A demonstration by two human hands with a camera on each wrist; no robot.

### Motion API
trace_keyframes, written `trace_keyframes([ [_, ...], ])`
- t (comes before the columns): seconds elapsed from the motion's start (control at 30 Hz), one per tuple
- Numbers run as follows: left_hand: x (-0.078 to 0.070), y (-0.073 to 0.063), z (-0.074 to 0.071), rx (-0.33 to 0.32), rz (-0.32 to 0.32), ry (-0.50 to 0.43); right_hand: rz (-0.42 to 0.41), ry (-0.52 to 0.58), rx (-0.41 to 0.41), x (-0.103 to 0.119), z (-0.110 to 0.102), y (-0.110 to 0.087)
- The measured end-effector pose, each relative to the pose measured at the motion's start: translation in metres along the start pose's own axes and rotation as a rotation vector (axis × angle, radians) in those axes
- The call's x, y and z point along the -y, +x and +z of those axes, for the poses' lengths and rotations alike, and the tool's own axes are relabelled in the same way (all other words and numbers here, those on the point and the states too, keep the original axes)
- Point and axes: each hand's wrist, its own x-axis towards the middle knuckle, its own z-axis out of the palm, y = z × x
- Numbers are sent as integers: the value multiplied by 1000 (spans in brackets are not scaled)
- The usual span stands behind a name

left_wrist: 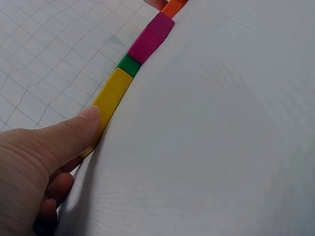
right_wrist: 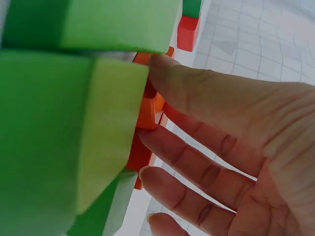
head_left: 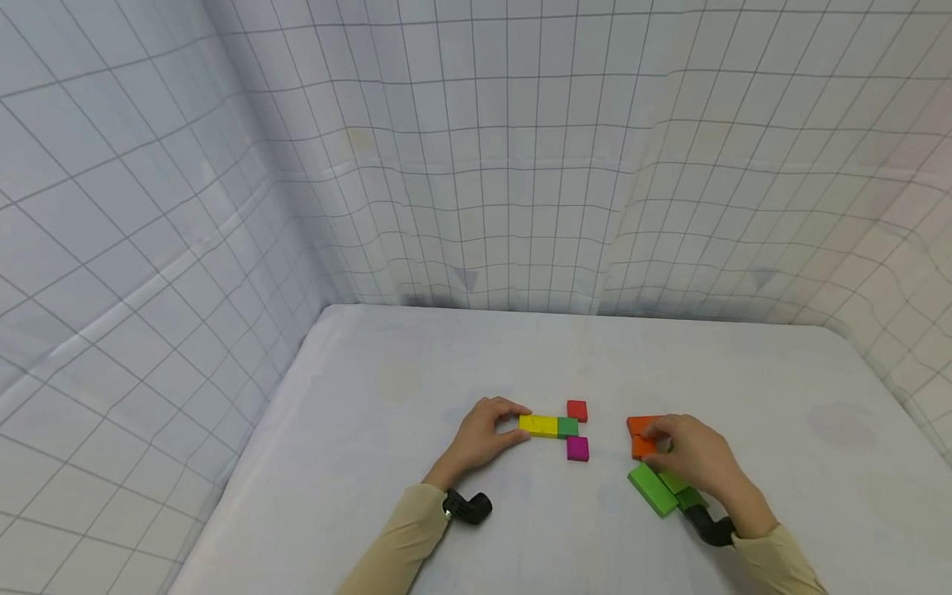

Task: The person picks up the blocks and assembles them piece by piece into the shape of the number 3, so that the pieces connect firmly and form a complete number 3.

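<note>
Only head view shows red block (head_left: 577, 411) with magenta block (head_left: 578, 449); left hand (head_left: 476, 436) pinches yellow block (head_left: 545, 426), right hand (head_left: 695, 453) orange block (head_left: 643, 447).

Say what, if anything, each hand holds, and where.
The left hand pinches the yellow rectangular block by its left end. The right hand is at a small orange block; its grip cannot be told.

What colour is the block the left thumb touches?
Yellow. The block shows best in the left wrist view.
</note>
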Motion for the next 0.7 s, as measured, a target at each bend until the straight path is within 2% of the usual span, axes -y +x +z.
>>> trace_keyframes([
  [0.2,0,0,0,2,-1,-6,13,-19,-1,6,2,7],
  [0.5,0,1,-1,-2,14,-6,-11,-31,-30,20,12,15],
  [0.7,0,1,-1,0,14,-1,20,-24,-31,31,15,13],
])
